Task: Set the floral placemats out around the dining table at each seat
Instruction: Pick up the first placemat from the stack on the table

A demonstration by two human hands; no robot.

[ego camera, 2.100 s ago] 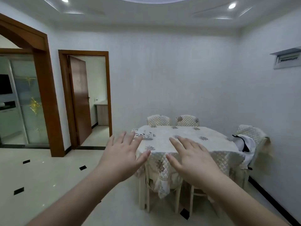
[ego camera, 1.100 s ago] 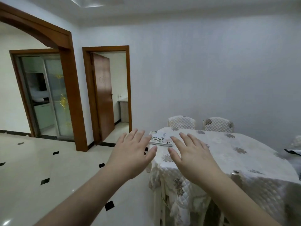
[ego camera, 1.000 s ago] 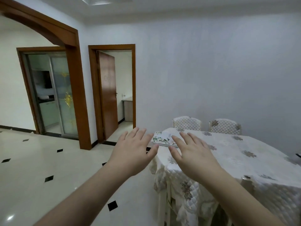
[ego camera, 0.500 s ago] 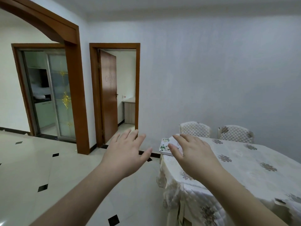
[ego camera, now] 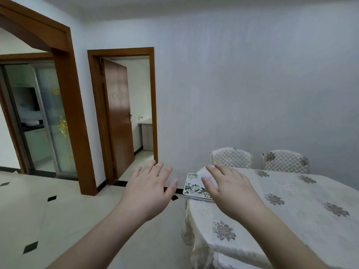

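Just ahead, floral placemats (ego camera: 195, 188) lie stacked at the dining table (ego camera: 291, 206) edge

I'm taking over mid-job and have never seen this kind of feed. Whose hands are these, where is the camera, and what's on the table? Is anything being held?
There is no machine here: a person does the job with bare hands, and the single wide-angle camera sits on their head, looking forward and down. So you see the room from their eyes. The left hand and right hand are both stretched out in front, fingers spread, holding nothing. At the near left edge of the dining table, which wears a quilted cream cloth, lies a stack of floral placemats; the right hand partly covers it in the picture, and I cannot tell whether it touches. Two covered chairs stand at the far side. No mat is set out in the visible part yet.
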